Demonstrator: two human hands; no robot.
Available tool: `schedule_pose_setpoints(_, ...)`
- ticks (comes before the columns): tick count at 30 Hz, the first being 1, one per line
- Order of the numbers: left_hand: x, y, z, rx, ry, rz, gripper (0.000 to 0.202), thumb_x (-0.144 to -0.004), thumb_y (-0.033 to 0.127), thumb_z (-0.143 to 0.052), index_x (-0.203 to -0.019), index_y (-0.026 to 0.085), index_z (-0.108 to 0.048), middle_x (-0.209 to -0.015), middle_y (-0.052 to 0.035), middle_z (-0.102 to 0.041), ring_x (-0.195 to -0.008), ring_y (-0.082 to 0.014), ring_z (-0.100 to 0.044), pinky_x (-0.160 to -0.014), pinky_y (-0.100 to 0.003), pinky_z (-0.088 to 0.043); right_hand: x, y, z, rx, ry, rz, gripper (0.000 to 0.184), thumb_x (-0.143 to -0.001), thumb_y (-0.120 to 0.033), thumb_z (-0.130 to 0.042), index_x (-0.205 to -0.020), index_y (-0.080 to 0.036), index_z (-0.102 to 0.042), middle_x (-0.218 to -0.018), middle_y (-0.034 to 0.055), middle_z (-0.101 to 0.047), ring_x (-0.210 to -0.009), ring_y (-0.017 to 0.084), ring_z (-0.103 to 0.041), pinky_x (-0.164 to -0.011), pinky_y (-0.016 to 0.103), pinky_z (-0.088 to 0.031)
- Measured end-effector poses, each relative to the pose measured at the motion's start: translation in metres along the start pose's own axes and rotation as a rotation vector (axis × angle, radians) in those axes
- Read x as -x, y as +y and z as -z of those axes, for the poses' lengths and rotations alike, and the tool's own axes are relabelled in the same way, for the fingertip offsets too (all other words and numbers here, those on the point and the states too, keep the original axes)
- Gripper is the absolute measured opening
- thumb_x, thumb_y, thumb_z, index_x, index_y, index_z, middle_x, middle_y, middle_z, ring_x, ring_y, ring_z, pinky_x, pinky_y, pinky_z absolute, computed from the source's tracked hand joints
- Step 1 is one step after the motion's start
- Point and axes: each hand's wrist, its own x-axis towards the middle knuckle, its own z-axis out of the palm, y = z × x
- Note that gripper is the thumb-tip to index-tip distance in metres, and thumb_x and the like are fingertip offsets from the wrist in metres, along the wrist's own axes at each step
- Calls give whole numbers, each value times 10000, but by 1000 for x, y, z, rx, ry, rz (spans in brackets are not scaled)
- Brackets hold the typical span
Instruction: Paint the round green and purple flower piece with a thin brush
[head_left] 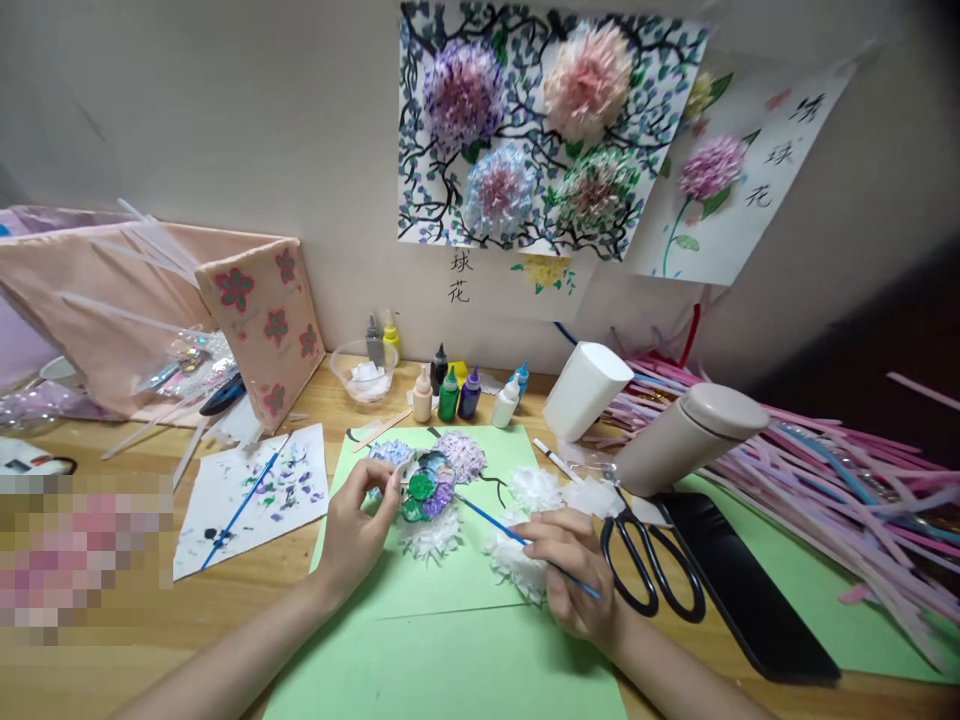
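Paper (296, 500) daubed with green, purple and black paint lies on the wooden table (247, 620) at left, a spare blue brush (238, 503) slanting across it. Next comes the person's left hand (358, 520), thumb and fingers pinching the near rim of a round paint palette (426, 488). The palette is over the green sheet (450, 660), partly covering a white paper blossom (431, 542), with green and purple showing in its wells. A tilt could let wet paint run onto that blossom; a slackened pinch would be the likely cause. Behind it stand small paint bottles, the green bottle (448, 397) among them.

Further right, a slim blue paintbrush (487, 518) reaches to the palette's right edge; whether its bristles touch paint cannot be told. The right hand (566, 565) has its fingers closed together around the handle, above another white blossom (514, 560). Should the wrist drop, the fingers might crush its petals, and a loaded brush could drip. At far right, black-handled scissors (654, 585) lie beside a black phone (742, 590); a wide sweep of the right arm could knock them.
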Motion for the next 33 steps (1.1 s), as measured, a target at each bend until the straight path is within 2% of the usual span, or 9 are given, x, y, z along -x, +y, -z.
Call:
schedule_pose_setpoints(4, 0, 0, 1, -14, 2, -22, 83, -859, 241, -511, -795, 188, -506, -738, 7, -557, -697, -114, -537, -685, -245, -445, -6, -3, 2, 68, -15, 71, 319, -679, -51, -422, -937, -205, -529, -869, 19, -701, -880, 174, -573, -772, 313, -412)
schedule_pose_setpoints(9, 0, 2, 0, -38, 9, -25, 87, -849, 247, -521, -790, 185, -511, -735, 8, -563, -691, -113, -541, -682, -241, -439, -7, -5, 1, 116, -10, 88, 313, -683, -57, -421, -935, -211, -527, -854, 16, -705, -868, 172, -578, -767, 314, -407)
schedule_pose_setpoints(15, 1, 4, -2, -1, 18, -46, 92, -840, 238, -525, -773, 182, -498, -753, 2, -567, -681, -110, -551, -665, -234, -447, -3, -4, -1, 84, -24, 113, 336, -697, -50, -418, -965, -222, -525, -840, 16, -703, -855, 172, -587, -753, 317, -418)
schedule_pose_setpoints(33, 1, 4, -3, 31, 27, -38, 77, -839, 235, -529, -785, 186, -503, -758, 3, -564, -673, -108, -549, -655, -235, -453, 3, -2, 0, 31, -18, 56, 296, -733, -62, -409, -963, -208, -526, -894, 35, -691, -919, 189, -555, -789, 337, -398)
